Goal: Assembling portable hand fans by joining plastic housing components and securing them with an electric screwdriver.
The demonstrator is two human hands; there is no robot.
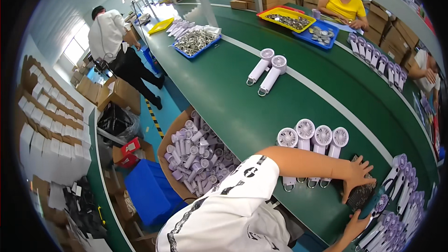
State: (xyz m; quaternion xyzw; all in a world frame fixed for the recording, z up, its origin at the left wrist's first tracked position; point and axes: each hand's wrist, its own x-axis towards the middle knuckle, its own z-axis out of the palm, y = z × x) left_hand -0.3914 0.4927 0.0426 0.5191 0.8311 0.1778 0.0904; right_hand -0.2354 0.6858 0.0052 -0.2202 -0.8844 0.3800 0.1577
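My left hand (357,177) reaches across the green table with its fingers spread, resting on a dark speckled block (361,195). Just below it, my right hand (356,226) is closed round an elongated dark teal tool (372,202), whose exact kind I cannot make out. Beside my left forearm lie several pale lilac handheld fans (323,136) in a row, their handles partly behind the arm. More such fans (401,191) are packed close together to the right of my hands.
Two fans (272,72) lie farther up the table. A blue tray of metal rings (219,38), a yellow tray (311,20) and a blue tray (334,43) stand beyond. Left of the table is a carton of fans (164,151). One person (344,2) sits opposite; another (107,35) walks in the aisle.
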